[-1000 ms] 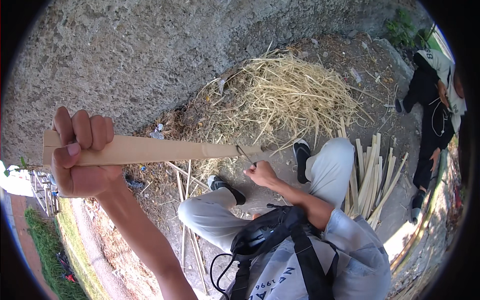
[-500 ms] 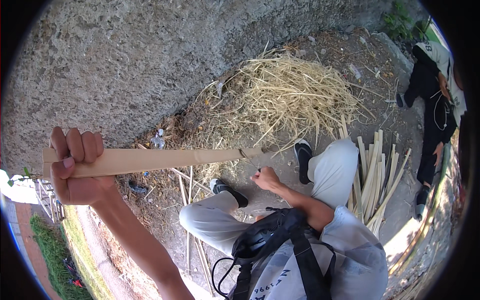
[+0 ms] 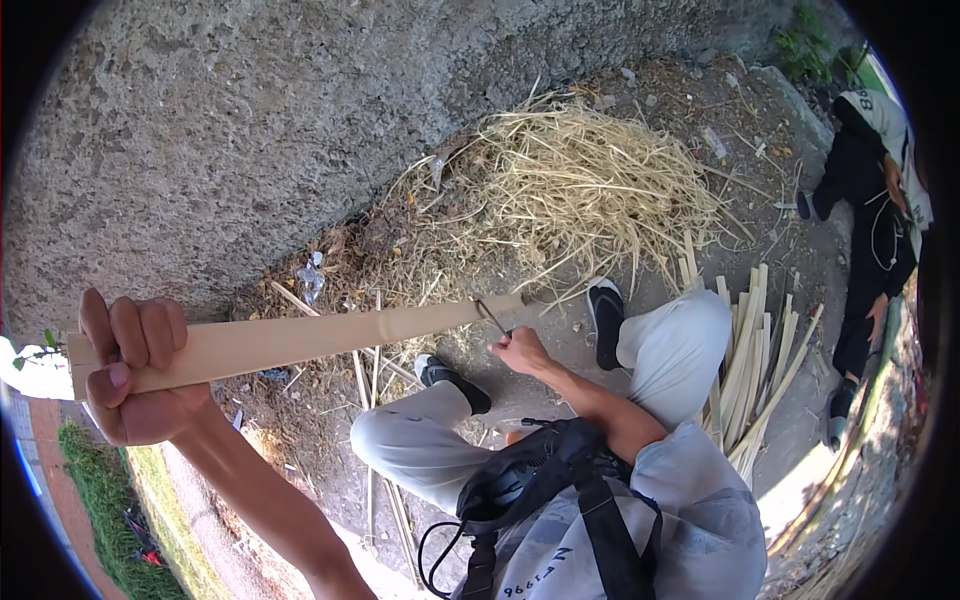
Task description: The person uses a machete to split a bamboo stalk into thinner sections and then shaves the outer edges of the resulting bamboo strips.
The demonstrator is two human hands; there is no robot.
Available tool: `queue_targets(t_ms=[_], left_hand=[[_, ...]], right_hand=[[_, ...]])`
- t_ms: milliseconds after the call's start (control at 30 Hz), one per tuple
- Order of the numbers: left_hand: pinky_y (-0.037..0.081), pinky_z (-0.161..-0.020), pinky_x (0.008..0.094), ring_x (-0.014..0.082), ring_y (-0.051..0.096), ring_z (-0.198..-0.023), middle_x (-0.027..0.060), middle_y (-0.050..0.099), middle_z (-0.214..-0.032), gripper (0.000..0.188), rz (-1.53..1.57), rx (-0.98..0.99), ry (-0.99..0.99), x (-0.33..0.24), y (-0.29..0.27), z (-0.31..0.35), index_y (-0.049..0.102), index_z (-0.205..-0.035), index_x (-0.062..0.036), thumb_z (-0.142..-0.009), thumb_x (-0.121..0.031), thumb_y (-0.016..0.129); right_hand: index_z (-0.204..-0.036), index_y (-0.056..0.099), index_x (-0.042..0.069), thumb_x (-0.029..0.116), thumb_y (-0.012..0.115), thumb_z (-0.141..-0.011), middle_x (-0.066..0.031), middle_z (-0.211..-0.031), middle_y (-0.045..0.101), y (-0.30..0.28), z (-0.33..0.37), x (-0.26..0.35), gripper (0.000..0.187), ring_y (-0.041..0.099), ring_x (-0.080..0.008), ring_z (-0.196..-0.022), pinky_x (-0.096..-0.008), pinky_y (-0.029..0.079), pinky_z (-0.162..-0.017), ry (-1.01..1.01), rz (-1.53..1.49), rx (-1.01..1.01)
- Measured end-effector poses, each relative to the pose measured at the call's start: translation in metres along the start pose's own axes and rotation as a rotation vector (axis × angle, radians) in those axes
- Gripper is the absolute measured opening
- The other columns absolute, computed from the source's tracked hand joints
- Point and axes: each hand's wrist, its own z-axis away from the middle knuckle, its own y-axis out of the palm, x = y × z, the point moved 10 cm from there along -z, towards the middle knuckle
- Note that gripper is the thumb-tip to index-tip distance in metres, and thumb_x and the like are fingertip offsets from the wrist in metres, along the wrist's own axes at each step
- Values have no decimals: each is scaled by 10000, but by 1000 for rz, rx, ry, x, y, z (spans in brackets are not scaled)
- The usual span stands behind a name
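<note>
A long, pale bamboo slat [image 3: 290,343] stretches from the left side to near my feet, its far end narrower. My left hand [image 3: 135,365] is closed around the wide end, fingers over the top and thumb below. Close to the narrow end, my right hand [image 3: 521,350] is closed on a knife [image 3: 494,318]. Its thin dark blade lies across the slat, touching or very near it; the handle is mostly hidden in my fingers.
A heap of thin bamboo shavings [image 3: 610,180] lies ahead beside a rough concrete wall [image 3: 250,120]. Cut slats [image 3: 745,360] are bundled by my right knee, and more sticks [image 3: 372,440] lie by my left leg. Another person [image 3: 870,240] sits at far right.
My left hand and the slat's wide end have moved left and lower in view. My right hand has shifted slightly left and up, and more of the knife shows across the slat.
</note>
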Motion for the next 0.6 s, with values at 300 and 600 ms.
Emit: queue_targets(t_ms=[300,600], left_hand=[[321,-544,263,107,296,-487,-24,305,-592,233,-68,3,-4,-3,3,2,366,-829,-105,-683,-63,544],[318,-569,273,113,284,-489,-20,307,-587,263,-32,-65,20,-17,-34,23,346,-819,-112,-656,-41,539]], right_hand=[[-797,732,-23,369,655,-880,-220,-795,724,27,-14,-152,408,725,-289,-693,-420,574,-662,255,385,310],[-773,707,-28,350,746,-853,-207,-710,702,-3,4,-15,389,702,-375,-668,-457,551,-654,83,-1,-138]])
